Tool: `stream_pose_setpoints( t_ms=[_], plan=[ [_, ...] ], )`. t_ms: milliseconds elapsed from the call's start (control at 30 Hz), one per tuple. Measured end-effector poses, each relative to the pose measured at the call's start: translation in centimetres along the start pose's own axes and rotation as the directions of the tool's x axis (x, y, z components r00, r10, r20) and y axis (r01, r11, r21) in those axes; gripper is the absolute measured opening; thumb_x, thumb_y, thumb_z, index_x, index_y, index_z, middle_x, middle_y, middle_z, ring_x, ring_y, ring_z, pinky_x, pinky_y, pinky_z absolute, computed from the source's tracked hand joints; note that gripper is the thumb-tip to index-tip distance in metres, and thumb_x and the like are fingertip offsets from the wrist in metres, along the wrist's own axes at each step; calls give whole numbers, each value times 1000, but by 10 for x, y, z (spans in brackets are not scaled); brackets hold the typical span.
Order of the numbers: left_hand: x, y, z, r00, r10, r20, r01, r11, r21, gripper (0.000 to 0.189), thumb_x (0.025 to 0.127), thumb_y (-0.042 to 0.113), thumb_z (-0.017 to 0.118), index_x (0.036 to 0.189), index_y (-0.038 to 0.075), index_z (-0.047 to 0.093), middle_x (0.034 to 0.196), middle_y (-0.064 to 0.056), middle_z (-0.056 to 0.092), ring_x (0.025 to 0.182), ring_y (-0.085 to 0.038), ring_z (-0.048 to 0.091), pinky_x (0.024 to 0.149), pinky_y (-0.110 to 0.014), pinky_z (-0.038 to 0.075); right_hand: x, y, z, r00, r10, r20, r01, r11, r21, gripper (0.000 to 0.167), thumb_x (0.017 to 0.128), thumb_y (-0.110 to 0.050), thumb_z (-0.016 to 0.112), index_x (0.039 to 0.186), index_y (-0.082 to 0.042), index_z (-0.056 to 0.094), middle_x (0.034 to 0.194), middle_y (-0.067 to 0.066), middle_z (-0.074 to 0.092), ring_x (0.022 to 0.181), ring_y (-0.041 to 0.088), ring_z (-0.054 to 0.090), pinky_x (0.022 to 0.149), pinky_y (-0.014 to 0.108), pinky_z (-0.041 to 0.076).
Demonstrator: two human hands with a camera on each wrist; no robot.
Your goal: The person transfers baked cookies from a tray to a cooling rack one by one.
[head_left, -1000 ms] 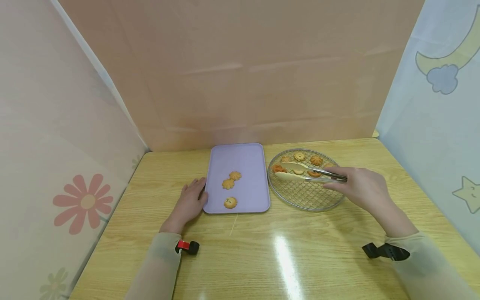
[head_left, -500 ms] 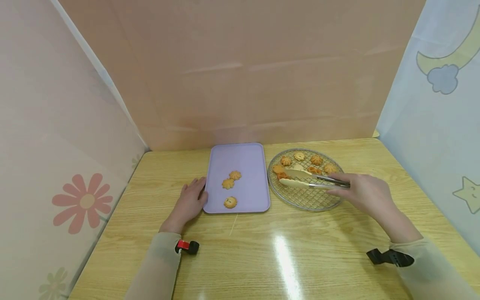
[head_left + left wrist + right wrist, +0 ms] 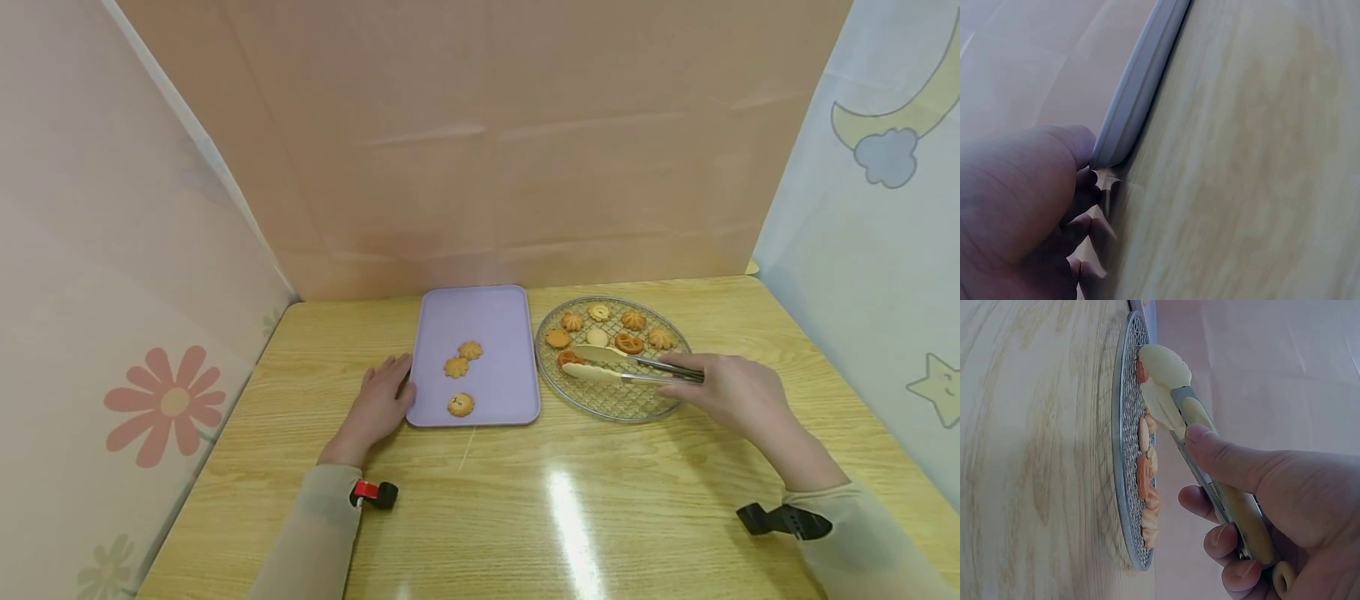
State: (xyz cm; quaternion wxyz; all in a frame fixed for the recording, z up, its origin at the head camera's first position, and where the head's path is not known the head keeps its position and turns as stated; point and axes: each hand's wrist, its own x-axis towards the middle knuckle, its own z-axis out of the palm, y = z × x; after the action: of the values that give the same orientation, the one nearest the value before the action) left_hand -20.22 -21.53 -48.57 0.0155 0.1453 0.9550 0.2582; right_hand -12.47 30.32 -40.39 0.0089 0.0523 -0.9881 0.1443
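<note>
My right hand (image 3: 738,392) holds a pair of tongs (image 3: 1200,456) with cream tips and metal arms. In the head view the tips stand over the left part of a round wire rack (image 3: 615,400), around a reddish-brown pretzel (image 3: 570,357); whether they squeeze it I cannot tell. Behind the tips lie a round cookie (image 3: 557,337), a pale round cookie (image 3: 597,337) and another pretzel (image 3: 628,343). My left hand (image 3: 378,404) rests on the table, its thumb touching the rim of a purple tray (image 3: 1125,100).
On the tray sit two flower-shaped cookies (image 3: 456,367) almost touching and a round cookie (image 3: 461,405) with a face-like pattern. Several more cookies (image 3: 633,320) lie toward the rack's back and right. A beige panel (image 3: 487,167) closes off the table's far side.
The tongs and right hand have shifted slightly right and nearer, and the pretzel at the tips has moved the same way. The round cookie behind it now shows fully. The left hand stays put.
</note>
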Motion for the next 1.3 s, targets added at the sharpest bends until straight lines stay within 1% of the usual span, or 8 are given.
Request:
stream_pose_setpoints(
  t_ms=[167,400,567,667,767,867,1000,1300],
  plan=[
    [0,0,0,1000,-2,-2,2,1000,4,57,114,16,52,166,-7,42,171,-25,42,163,-46,29,133,-67,10,1,2,1,1000,1,2,-1,1000,8,69,93,-57,85,149,-19,72,71,-3,65,53,19,39,48,37,32],
    [0,1,0,1000,-2,-5,2,1000,-4,57,114,16,52,165,-7,42,170,-26,43,163,-46,28,133,-68,10,2,4,2,1000,2,6,-3,1000,16,68,93,-58,85,148,-20,73,99,17,79,53,20,39,48,37,32],
    [1,0,0,1000,-3,-3,3,1000,-1,58,114,17,53,165,-7,42,171,-26,42,163,-46,29,133,-67,10,3,5,2,1000,12,13,-12,1000,12,69,92,-58,86,148,-21,73,125,31,74,57,21,46,48,37,36],
    [1,0,1,1000,-4,-3,4,1000,-1,58,114,17,53,165,-7,42,170,-25,43,163,-46,30,133,-67,10,3,5,2,1000,18,18,-19,1000,12,70,91,-59,86,148,-20,73,131,33,71,58,22,47,49,37,37],
    [1,0,1,1000,-5,-4,5,1000,-1,58,114,17,53,166,-7,42,170,-26,43,163,-46,29,133,-67,10,2,5,2,1000,22,21,-22,1000,15,71,91,-59,86,149,-19,72,128,32,73,58,22,45,49,37,36],
    [0,1,1,1000,-4,-3,4,1000,0,58,114,17,53,166,-7,42,171,-26,42,163,-46,29,133,-67,10,2,5,1,999,29,32,-30,999,26,74,92,-61,84,151,-19,70,99,21,77,57,21,42,49,37,34],
    [0,0,1,1000,-6,-1,6,1000,3,58,114,17,53,166,-7,41,171,-25,42,164,-46,28,133,-67,9,3,4,-1,999,34,32,-35,999,40,78,93,-63,82,154,-17,68,66,0,57,56,20,40,49,37,32],
    [1,-1,1,1000,-9,2,9,1000,-3,58,115,18,52,166,-6,41,172,-25,41,164,-45,27,134,-66,9,8,-8,-5,1000,13,-13,-13,999,39,78,94,-66,80,154,-19,68,59,-3,51,54,19,40,48,37,32]
  ],
)
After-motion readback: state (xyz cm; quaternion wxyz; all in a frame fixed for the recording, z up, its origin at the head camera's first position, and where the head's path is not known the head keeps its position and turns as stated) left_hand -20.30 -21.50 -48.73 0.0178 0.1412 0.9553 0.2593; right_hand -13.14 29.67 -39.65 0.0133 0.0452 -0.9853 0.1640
